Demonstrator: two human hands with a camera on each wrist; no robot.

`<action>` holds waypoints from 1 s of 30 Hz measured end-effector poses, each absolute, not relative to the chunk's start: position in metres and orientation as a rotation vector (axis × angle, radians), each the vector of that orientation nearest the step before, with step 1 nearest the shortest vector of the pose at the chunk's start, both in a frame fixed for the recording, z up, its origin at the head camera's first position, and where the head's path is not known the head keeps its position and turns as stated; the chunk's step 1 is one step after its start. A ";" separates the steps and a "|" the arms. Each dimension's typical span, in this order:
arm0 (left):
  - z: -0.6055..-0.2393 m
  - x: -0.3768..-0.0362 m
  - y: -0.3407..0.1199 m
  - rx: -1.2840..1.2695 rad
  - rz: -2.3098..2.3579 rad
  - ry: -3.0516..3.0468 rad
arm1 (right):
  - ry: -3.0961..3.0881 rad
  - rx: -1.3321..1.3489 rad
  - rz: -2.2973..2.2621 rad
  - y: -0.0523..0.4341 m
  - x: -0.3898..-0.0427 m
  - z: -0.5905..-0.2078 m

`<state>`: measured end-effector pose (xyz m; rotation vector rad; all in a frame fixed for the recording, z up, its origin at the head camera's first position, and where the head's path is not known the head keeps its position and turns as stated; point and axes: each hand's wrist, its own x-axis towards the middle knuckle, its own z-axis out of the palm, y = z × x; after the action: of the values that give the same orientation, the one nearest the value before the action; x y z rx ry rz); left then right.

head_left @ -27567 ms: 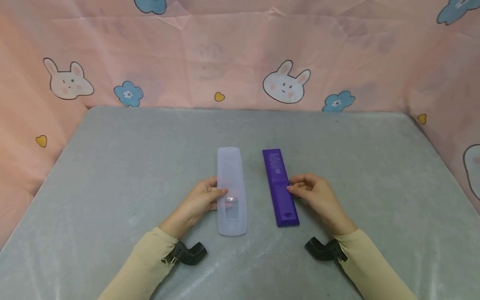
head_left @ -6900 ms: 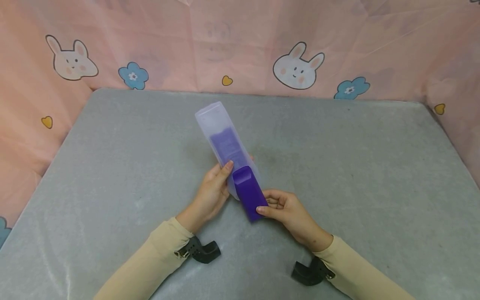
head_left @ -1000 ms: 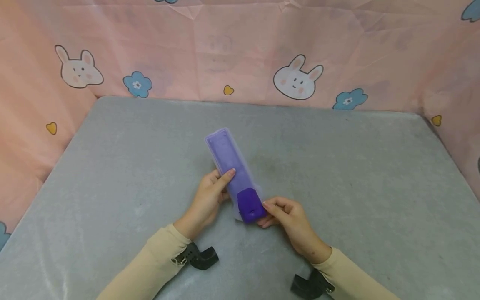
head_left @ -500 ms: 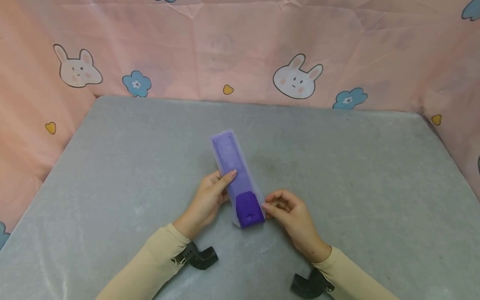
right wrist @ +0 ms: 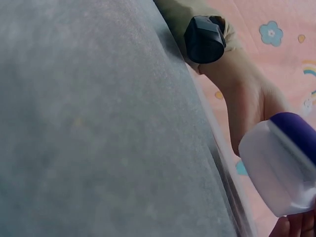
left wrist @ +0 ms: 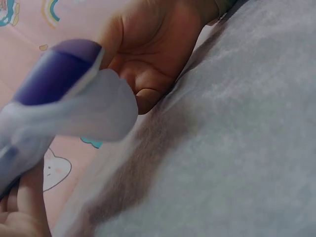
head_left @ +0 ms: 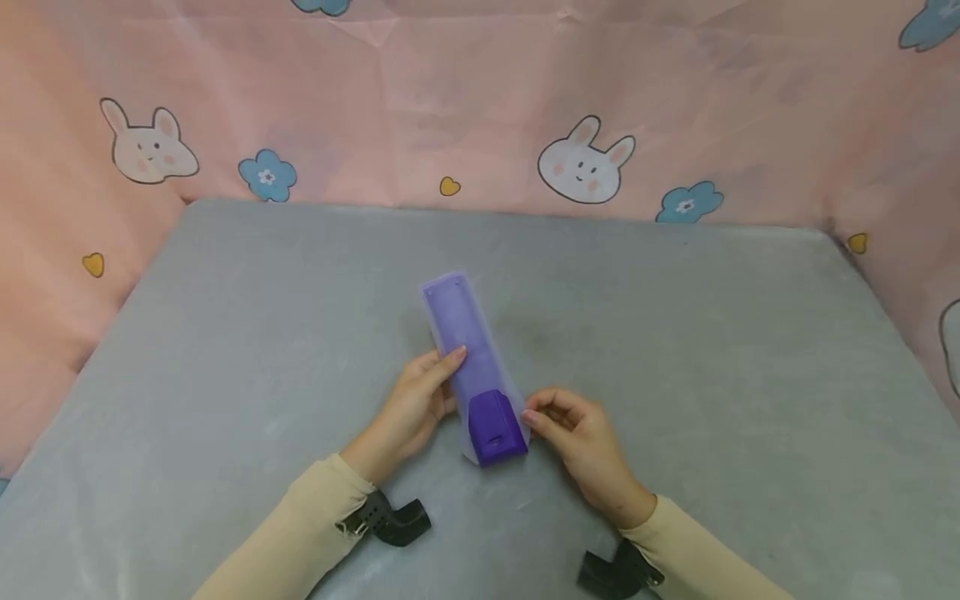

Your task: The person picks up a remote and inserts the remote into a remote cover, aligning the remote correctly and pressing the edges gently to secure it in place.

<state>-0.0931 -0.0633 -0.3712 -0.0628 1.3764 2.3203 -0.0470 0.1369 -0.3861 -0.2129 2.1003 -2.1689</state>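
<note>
The remote (head_left: 496, 423) sits inside the cover (head_left: 462, 333) near the middle of the table (head_left: 712, 350), closer to its front edge, with the left hand (head_left: 412, 400) on its left side, the right hand (head_left: 573, 429) on its right, and the curtain (head_left: 480, 100) behind the back edge.

A small staged recording booth is on show here, not a lived-in room. A flat table (head_left: 675, 350) is covered edge to edge in grey velvety cloth. Behind the table and along both its sides, a pink printed sheet (head_left: 480, 100) is hung as a backdrop, creased with fold lines and dotted with cartoon rabbits (head_left: 583, 164), blue flowers (head_left: 266, 175) and yellow hearts (head_left: 450, 187). Black cameras (head_left: 390, 522) are strapped at cream sleeves near the table's front edge.
</note>
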 end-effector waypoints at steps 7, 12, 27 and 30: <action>-0.376 -0.086 -0.069 0.054 2.238 1.269 | 2.052 -0.227 -2.233 0.135 -0.044 -0.384; -0.376 -0.084 -0.067 0.072 2.229 1.311 | 2.041 -0.203 -2.234 0.136 -0.044 -0.384; -0.375 -0.084 -0.061 0.122 2.238 1.357 | 2.150 -0.234 -2.292 0.142 -0.044 -0.385; -0.375 -0.084 -0.059 0.140 2.229 1.349 | 2.179 -0.226 -2.282 0.144 -0.043 -0.385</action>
<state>-0.0842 -0.0589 -0.3753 0.1403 1.3492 2.2293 -0.0434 0.1442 -0.3848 -0.2260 2.1787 -2.2818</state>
